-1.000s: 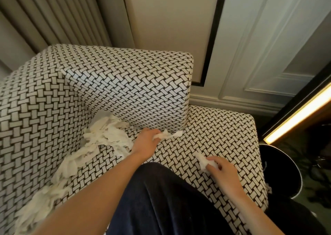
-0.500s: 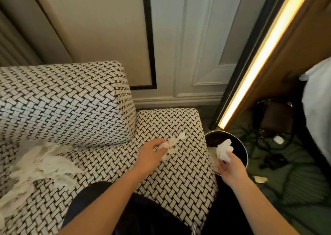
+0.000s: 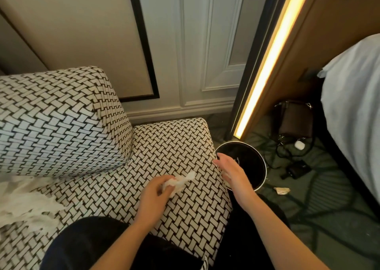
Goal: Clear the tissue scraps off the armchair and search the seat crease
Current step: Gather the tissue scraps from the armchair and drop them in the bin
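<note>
The black-and-white woven armchair [image 3: 168, 146] fills the left and centre. My left hand [image 3: 156, 193] grips a crumpled white tissue scrap [image 3: 181, 181] just above the seat's right part. My right hand [image 3: 230, 173] hovers with straight fingers over the rim of a black round bin [image 3: 257, 160] beside the chair, holding nothing. A heap of torn tissue scraps [image 3: 26, 206] lies on the seat at the far left, near the crease under the backrest [image 3: 61, 121].
A lit vertical light strip [image 3: 271, 57] and a wooden panel stand behind the bin. A dark bag [image 3: 296, 119], cables and a small scrap [image 3: 282, 190] lie on the green carpet. A bed [image 3: 353, 109] is at the right. My dark-clothed knee [image 3: 102, 245] rests on the seat.
My right hand has let go of its white tissue wad over the bin and now has straight fingers. My left hand with its scrap has stayed over the seat.
</note>
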`<state>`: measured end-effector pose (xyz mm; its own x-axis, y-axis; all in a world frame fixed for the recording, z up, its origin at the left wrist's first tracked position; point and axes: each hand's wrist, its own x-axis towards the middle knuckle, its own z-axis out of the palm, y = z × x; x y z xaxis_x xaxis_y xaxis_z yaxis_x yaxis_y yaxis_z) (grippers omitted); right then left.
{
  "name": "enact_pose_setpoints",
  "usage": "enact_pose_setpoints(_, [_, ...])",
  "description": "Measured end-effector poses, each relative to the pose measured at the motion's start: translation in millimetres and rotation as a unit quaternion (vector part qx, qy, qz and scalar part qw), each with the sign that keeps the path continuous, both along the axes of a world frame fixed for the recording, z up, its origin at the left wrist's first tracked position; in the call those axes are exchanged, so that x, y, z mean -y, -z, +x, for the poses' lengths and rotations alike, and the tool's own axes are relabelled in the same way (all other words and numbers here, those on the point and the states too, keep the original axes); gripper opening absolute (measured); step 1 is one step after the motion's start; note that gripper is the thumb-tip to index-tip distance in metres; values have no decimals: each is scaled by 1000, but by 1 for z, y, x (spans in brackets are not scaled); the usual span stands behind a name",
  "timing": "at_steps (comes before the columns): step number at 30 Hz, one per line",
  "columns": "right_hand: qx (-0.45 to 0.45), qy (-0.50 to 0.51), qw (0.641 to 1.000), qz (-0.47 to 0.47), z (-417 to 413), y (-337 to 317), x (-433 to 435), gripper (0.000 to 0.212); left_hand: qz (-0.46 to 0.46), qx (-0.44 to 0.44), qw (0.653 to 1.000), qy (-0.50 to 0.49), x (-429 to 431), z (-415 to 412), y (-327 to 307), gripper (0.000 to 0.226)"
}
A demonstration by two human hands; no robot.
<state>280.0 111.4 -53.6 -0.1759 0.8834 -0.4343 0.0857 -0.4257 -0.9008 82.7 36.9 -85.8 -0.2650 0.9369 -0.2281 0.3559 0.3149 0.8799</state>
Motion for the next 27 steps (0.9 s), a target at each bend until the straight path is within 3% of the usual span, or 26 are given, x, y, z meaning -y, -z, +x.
enact_pose_setpoints(3, [44, -58, 990, 118, -3, 11, 14, 58, 31, -18, 999, 3, 4, 0, -3, 24])
enact_pose_setpoints(7, [77, -158, 975, 134, -20, 20, 37, 59, 68, -84, 993, 42, 4, 2, -2, 23])
enact_pose_setpoints(11, [208, -241, 925, 210, -33, 32, 50, 57, 93, -113, 986, 82, 6, 7, 0, 26])
enact_pose_setpoints(18, [256, -214, 897, 289, -42, 50, 48, 58, 87, -122, 983, 108, 9, 10, -1, 54])
enact_pose_setpoints(23, [235, -199, 897, 316, -37, 50, 36, 34, 78, -74, 992, 66, 10, 9, 1, 52])
enact_pose_setpoints(27, [273, -201, 878, 338, -38, 54, 33, 21, 47, -25, 998, 41, 9, 11, 1, 51])
